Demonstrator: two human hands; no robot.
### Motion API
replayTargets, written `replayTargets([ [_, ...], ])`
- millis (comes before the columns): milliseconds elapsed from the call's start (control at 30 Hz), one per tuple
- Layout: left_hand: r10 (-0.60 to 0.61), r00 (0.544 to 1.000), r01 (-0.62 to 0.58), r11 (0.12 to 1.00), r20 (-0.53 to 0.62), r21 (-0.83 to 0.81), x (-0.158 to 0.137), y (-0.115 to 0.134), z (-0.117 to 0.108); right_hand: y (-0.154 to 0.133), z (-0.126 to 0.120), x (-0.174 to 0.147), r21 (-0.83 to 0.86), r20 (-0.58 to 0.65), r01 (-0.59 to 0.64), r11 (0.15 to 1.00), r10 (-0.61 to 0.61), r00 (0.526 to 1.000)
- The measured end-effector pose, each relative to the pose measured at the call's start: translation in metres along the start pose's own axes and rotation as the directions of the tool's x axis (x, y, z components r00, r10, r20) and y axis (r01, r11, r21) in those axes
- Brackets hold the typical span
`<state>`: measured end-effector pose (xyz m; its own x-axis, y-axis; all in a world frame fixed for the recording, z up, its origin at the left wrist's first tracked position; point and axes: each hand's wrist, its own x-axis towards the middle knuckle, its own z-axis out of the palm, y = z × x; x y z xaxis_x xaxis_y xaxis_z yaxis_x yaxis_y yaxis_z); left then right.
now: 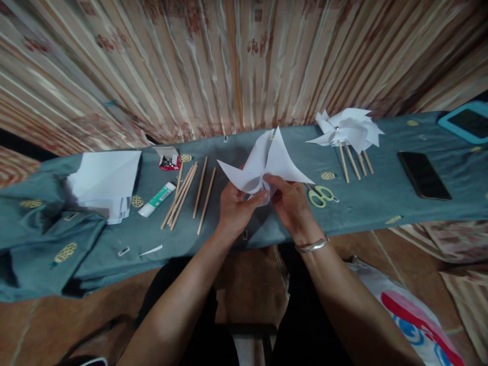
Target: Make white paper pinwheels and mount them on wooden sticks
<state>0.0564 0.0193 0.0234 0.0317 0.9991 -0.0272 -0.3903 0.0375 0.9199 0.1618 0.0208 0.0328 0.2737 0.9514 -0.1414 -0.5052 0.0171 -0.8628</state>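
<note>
Both of my hands hold a white paper pinwheel over the middle of the table, its pointed blades fanned outward. My left hand grips it from the left, thumb pressed near the centre. With fingertips at the centre, my right hand pinches the folded paper from the right. Green-handled scissors lie just beyond my right hand, their blades partly hidden. To the left of my hands, several wooden sticks rest beside a glue tube and a small red box of pins.
A stack of white paper lies at the left. Several finished pinwheels on sticks sit at the back right, near a dark phone and a blue-framed device. A curtain hangs behind the cloth-covered table.
</note>
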Motion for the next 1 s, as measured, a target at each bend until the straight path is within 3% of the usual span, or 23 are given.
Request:
replayTargets([
  [200,0.054,0.988,-0.067,0.994,-0.144,-0.088,0.009,-0.008,0.006,0.007,0.006,0.000,0.082,-0.013,0.027,0.996,-0.026,1.000],
  [533,-0.097,0.949,0.000,0.951,-0.299,-0.309,0.023,-0.015,0.018,0.014,0.013,0.009,-0.011,0.005,0.195,0.981,-0.195,0.981],
  [700,-0.068,0.946,-0.026,0.959,-0.316,-0.283,0.025,-0.016,0.016,0.016,0.012,0.011,-0.056,0.018,0.243,0.968,-0.242,0.970],
  [833,-0.050,0.959,-0.020,0.970,-0.279,-0.242,0.025,-0.014,0.010,0.014,0.006,0.003,-0.196,-0.023,0.230,0.953,-0.239,0.971],
  [900,-0.070,0.963,0.004,0.970,-0.260,-0.244,0.025,-0.011,0.006,0.012,0.001,-0.005,-0.259,0.008,0.202,0.944,-0.207,0.978],
  [1000,-0.073,0.964,0.014,0.974,-0.255,-0.226,0.025,-0.008,-0.003,0.005,-0.007,-0.015,-0.224,0.088,0.177,0.958,-0.161,0.983],
])
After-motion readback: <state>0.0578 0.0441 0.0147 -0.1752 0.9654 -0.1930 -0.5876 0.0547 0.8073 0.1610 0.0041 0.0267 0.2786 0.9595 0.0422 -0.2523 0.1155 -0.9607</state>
